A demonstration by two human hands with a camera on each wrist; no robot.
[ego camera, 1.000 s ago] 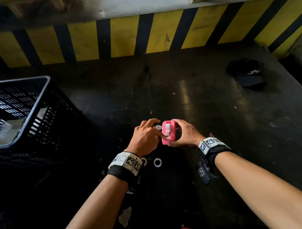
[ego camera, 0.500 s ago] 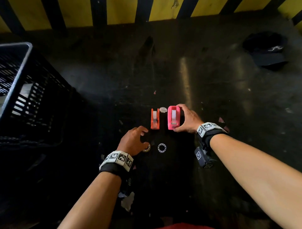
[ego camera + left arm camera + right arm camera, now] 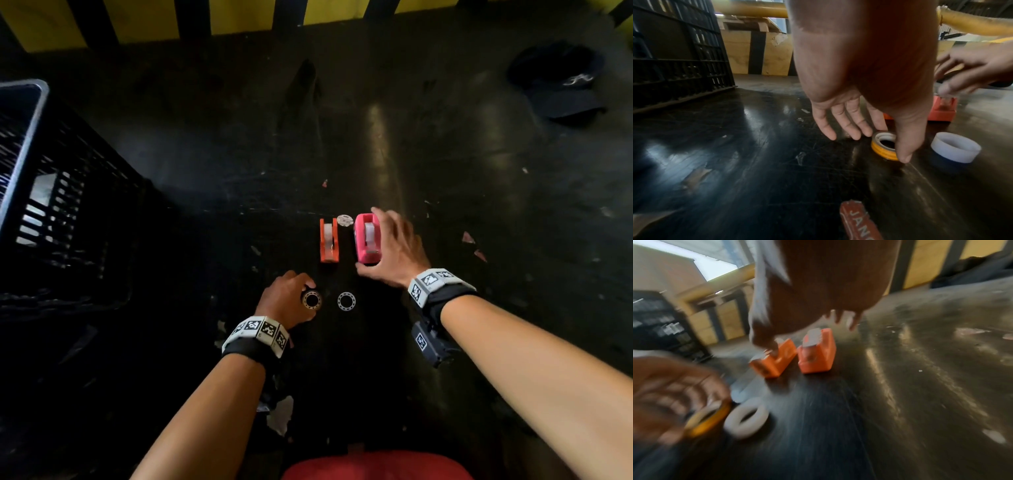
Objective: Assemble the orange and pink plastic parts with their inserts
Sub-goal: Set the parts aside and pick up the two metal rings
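The orange part (image 3: 329, 240) and the pink part (image 3: 368, 238) stand side by side on the dark floor, each with a pale roll inside. A small round disc (image 3: 345, 220) lies between their far ends. My right hand (image 3: 394, 246) hovers at the pink part's right side with its fingers spread and loose, and its thumb is near the part's near end. My left hand (image 3: 287, 298) pinches a yellow tape roll (image 3: 884, 146) between thumb and forefinger, just in front of the orange part. A white-cored roll (image 3: 346, 300) lies free to its right.
A black slatted crate (image 3: 51, 192) stands at the left. A dark cap (image 3: 561, 85) lies at the back right. A yellow-and-black striped barrier (image 3: 253, 13) runs along the far edge. Paper scraps (image 3: 281, 414) dot the floor, and a red label strip (image 3: 857, 222) lies near my left wrist.
Both hands held the pink part up a second ago. My right hand set it down beside the orange part and has loosened its grip. My left hand dropped to the yellow roll and pinched it.
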